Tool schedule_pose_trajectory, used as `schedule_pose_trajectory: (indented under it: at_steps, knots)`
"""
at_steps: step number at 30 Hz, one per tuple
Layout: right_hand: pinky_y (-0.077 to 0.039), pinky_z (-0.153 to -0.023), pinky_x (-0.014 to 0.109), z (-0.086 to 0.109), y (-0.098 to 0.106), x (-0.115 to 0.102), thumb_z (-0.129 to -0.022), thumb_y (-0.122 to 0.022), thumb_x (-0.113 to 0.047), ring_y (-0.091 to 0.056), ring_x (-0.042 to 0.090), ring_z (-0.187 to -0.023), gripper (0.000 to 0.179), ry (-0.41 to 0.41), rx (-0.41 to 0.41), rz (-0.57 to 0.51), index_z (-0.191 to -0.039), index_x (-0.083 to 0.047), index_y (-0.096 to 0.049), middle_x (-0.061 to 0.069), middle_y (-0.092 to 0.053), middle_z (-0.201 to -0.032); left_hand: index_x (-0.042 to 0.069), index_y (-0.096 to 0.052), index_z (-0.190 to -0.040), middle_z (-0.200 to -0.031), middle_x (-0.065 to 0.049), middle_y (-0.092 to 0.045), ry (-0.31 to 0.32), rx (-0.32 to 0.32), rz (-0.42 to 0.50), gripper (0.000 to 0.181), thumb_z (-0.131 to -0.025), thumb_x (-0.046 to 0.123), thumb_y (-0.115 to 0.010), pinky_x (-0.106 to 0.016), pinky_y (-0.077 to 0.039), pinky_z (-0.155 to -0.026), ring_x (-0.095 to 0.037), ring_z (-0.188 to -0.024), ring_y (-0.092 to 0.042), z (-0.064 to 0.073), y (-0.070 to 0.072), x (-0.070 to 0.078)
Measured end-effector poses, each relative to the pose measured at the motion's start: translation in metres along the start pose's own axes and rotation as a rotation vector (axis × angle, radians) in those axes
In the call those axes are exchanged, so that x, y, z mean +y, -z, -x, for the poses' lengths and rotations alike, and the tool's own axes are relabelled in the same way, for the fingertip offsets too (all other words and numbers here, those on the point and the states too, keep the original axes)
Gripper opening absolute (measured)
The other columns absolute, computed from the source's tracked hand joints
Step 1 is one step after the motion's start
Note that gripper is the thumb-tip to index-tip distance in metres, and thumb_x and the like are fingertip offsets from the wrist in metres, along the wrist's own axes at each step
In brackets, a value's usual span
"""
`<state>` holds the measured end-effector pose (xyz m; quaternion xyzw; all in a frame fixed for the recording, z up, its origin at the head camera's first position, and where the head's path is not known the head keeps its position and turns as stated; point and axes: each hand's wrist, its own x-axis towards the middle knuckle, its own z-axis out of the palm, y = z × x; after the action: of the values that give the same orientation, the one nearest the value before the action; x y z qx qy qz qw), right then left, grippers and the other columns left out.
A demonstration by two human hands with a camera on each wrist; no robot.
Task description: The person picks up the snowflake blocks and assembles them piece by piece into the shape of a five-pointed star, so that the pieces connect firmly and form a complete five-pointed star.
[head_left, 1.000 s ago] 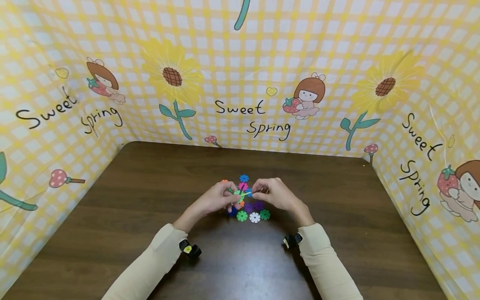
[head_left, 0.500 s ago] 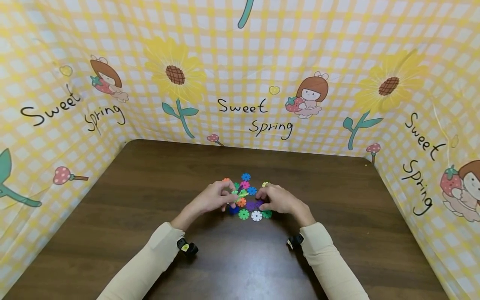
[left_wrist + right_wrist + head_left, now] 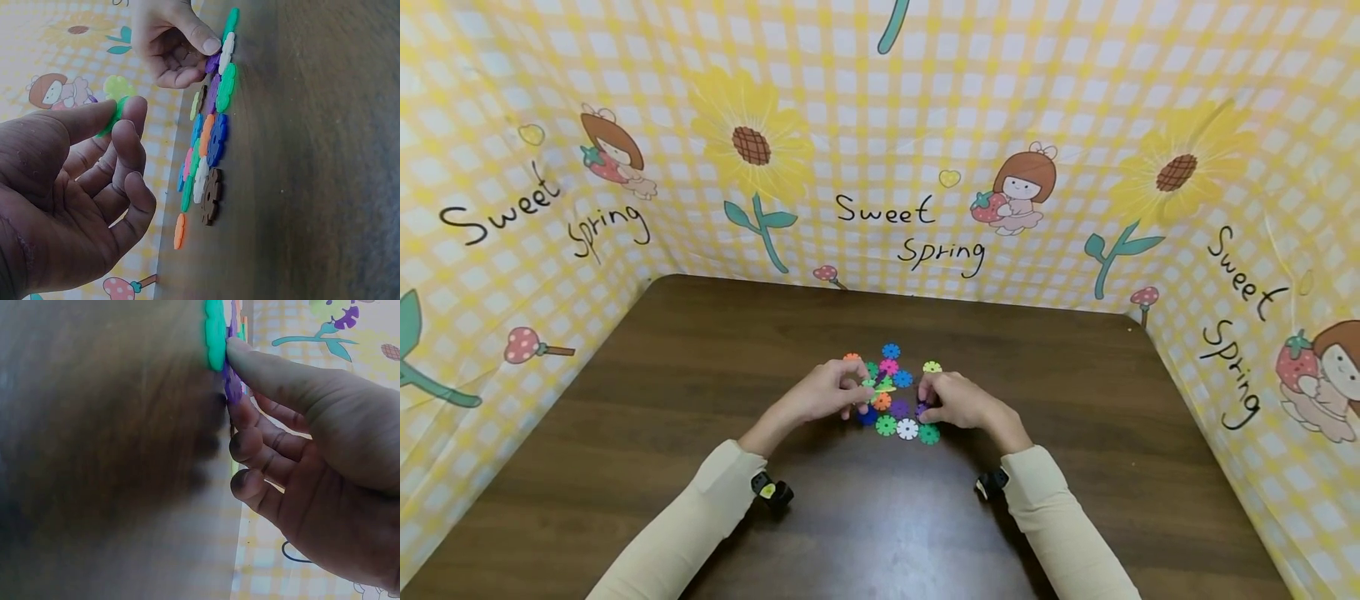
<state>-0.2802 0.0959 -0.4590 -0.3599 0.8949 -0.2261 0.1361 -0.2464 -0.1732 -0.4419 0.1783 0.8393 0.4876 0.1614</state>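
My left hand [image 3: 833,390] pinches a green notched plastic disc [image 3: 114,117] between thumb and index finger, raised off the table. A yellow-green disc [image 3: 119,86] stands crosswise against it, with a bit of purple [image 3: 92,99] showing beside it. My right hand [image 3: 958,402] is at the right side of the loose discs. Its thumb and index finger grip a purple disc [image 3: 232,386] at the edge, low over the table. Right beside that one lies a green disc [image 3: 214,334], and another purple disc [image 3: 898,408] lies to its left.
Several loose discs lie close together on the brown table [image 3: 850,517]: a white disc [image 3: 907,429], a pink disc [image 3: 889,367], a blue disc [image 3: 891,351] and a yellow disc [image 3: 932,367] among them. A checked cloth [image 3: 880,125] walls the table's back and sides.
My right hand has left the pieces in my left hand, moved right and down, and taken hold of a purple disc. My left hand stays almost in place with its joined discs.
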Motion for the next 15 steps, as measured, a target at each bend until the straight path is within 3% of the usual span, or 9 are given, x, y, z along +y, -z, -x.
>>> schedule_pose_trajectory:
  at_steps: [5,11,15]
  knots:
    - [-0.05,-0.077,0.029,-0.0002,-0.0005,0.0003,-0.09,-0.076,-0.017,-0.057,0.014,-0.084,0.021,0.02,0.004,-0.001,-0.105,-0.006,-0.066,-0.002,-0.062,-0.091,0.007,-0.061,-0.102,-0.079,-0.014,-0.072,0.006,-0.003,-0.006,0.015,-0.098,0.02,-0.067,-0.042,-0.053,-0.062,-0.045,-0.064,-0.062,0.0007,0.0,0.0002]
    - [-0.049,-0.072,0.028,-0.0002,0.0014,-0.0007,-0.091,-0.075,-0.014,-0.054,0.009,-0.077,0.004,0.082,0.031,0.031,-0.091,-0.012,-0.072,-0.007,-0.063,-0.084,0.008,-0.062,-0.103,-0.078,-0.015,-0.07,-0.006,-0.004,-0.03,0.014,-0.098,0.02,-0.067,-0.043,-0.052,-0.062,-0.044,-0.063,-0.062,0.0006,0.0013,0.0005]
    - [-0.05,-0.072,0.027,0.0,0.0027,-0.0013,-0.092,-0.074,-0.013,-0.056,0.008,-0.077,0.006,0.113,0.041,0.03,-0.087,-0.015,-0.07,-0.008,-0.064,-0.085,0.008,-0.062,-0.102,-0.076,-0.012,-0.068,-0.009,-0.006,-0.038,0.015,-0.098,0.021,-0.067,-0.045,-0.053,-0.062,-0.044,-0.064,-0.062,0.0005,0.0018,0.0004]
